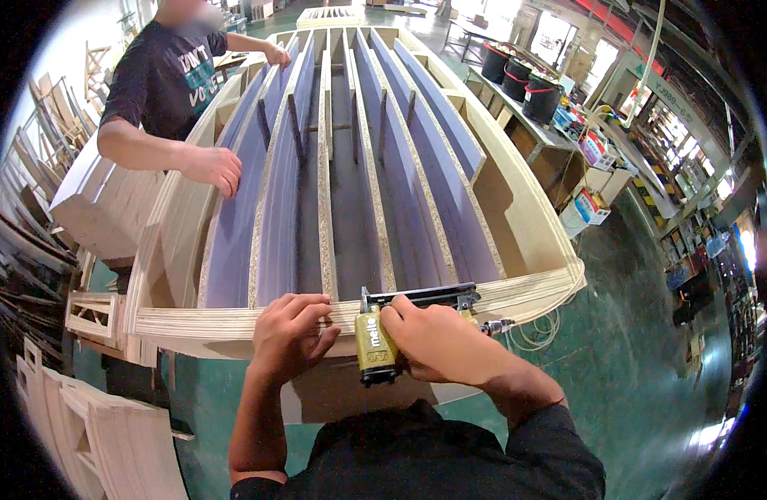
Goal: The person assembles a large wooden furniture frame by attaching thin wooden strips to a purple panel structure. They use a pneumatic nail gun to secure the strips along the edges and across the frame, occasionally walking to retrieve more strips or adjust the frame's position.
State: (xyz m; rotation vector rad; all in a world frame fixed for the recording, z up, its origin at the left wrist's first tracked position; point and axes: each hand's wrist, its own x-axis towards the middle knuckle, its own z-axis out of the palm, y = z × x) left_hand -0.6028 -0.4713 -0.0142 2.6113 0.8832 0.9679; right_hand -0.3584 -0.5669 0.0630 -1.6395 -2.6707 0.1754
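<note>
Two bare hands work at the near end of a big wooden frame [233, 322]. The right hand [442, 335] grasps a nail gun [373, 350], whose black rail lies along the frame's near edge, presumably so that the wood takes some of its weight. The left hand [288, 333] holds no tool; its fingers curl over that edge just beside the gun, probably as a brace. A hose [546, 337] trails from the gun's right end. Long boards [271, 242] stand on edge inside the frame, apparently spaced as ribs. At the left, a co-worker's hand [212, 171] is at an outer board; whether it grips, I cannot tell.

What carries the frame is hidden. The floor [467, 408] is green; to the right, a worktop [552, 152] bears black buckets [540, 102], and pale wooden parts [108, 425] are stacked at lower left.
</note>
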